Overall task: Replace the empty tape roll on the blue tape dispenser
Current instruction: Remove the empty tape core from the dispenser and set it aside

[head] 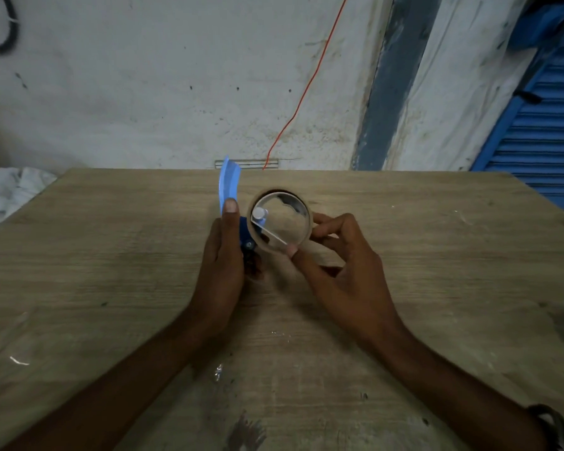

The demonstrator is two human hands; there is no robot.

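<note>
The blue tape dispenser (229,180) is held upright over the middle of the wooden table (111,255). My left hand (222,258) is wrapped around its left side, thumb pressed on the blue flap. A brown cardboard tape roll (303,206) sits around the dispenser's white hub (260,213), tilted toward me so I look through its hollow core. My right hand (342,271) pinches the roll's lower right rim between thumb and fingers. The dispenser's lower body is mostly hidden by my left hand.
A grubby white wall (176,76) rises right behind the table's far edge, with a red wire (306,86) hanging down it. Blue shutters (541,131) stand at the right. White cloth (7,193) lies off the table's left corner.
</note>
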